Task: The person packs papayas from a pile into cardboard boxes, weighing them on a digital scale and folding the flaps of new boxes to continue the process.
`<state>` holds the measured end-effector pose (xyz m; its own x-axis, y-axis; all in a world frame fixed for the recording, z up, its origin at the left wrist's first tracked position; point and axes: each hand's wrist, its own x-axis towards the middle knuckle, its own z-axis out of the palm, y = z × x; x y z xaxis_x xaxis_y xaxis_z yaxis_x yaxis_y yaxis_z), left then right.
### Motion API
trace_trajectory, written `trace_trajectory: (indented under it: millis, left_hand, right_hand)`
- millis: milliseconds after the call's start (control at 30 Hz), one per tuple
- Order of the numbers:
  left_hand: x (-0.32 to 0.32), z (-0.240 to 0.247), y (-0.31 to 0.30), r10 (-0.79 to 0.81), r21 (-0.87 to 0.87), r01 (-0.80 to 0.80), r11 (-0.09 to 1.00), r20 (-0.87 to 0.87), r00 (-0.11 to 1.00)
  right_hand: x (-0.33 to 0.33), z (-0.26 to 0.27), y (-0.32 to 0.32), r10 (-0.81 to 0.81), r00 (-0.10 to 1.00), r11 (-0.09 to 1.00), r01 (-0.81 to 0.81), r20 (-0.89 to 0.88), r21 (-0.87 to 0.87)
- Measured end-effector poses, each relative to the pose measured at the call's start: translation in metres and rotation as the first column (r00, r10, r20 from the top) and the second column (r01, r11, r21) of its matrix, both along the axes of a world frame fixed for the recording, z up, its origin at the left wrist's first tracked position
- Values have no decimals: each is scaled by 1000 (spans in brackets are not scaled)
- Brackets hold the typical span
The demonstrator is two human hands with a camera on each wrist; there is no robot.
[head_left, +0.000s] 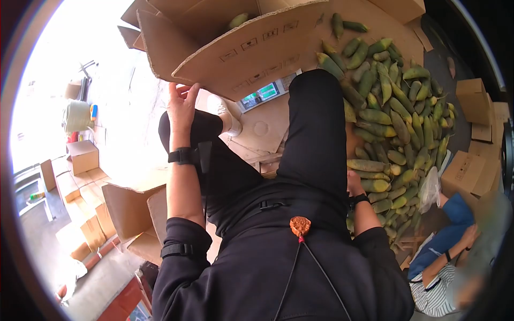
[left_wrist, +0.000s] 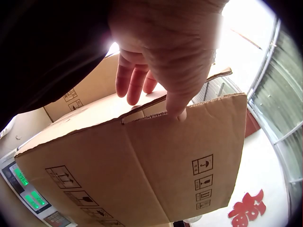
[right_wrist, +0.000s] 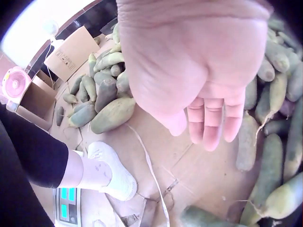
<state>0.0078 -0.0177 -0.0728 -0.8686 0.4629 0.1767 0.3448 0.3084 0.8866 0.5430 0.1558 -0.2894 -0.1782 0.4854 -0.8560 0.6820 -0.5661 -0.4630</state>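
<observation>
My left hand is at the edge of a large cardboard box. In the left wrist view its thumb laps over a flap's rim and the other fingers reach to the far side, gripping the flap. One green radish shows inside this box. My right hand hangs beside my right thigh with nothing in it, palm visible, fingers extended and slightly bent. Near it lies a big heap of green radishes, spread over cardboard on the floor. More radishes lie beyond the hand in the right wrist view.
A scale with a lit green display sits by the box, close to my white shoe. An open carton stands at left, other cartons at right. Another person's arm shows at lower right. A pink fan stands farther off.
</observation>
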Motion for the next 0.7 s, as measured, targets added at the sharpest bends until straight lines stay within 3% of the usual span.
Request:
trace_trajectory:
  millis: [133, 300, 333, 367, 433, 500, 533, 700]
  left_hand:
    - [0, 0, -3, 37, -26, -37, 999, 6, 999]
    - [2, 3, -4, 73, -49, -74, 996, -13, 997]
    - [3, 5, -5, 88, -70, -89, 994, -17, 996]
    - [4, 7, -5, 101, -92, -103, 990, -19, 995]
    - [8, 10, -3, 114, -86, -115, 990, -17, 993]
    - [9, 17, -3, 133, -167, -136, 977, -30, 991]
    - [9, 15, -3, 132, -115, -135, 984, -37, 991]
    - [9, 16, -4, 132, 30, -131, 991, -56, 990]
  right_hand:
    - [0, -4, 1, -41, 998, 999, 40, -46, -18]
    - [-10, 5, 1, 20, 966, 984, 26, -256, 174]
    - [-29, 39, -3, -19, 970, 989, 53, -241, 136]
    - [-31, 36, 0, 2, 968, 990, 33, -250, 135]
    - [-16, 22, 5, -132, 969, 988, 112, -211, -103]
    - [-23, 46, -2, -136, 945, 990, 122, -298, -66]
    - [-36, 56, -4, -156, 913, 987, 154, -376, -37]
    - [-81, 51, 0, 6, 898, 996, -47, -439, -82]
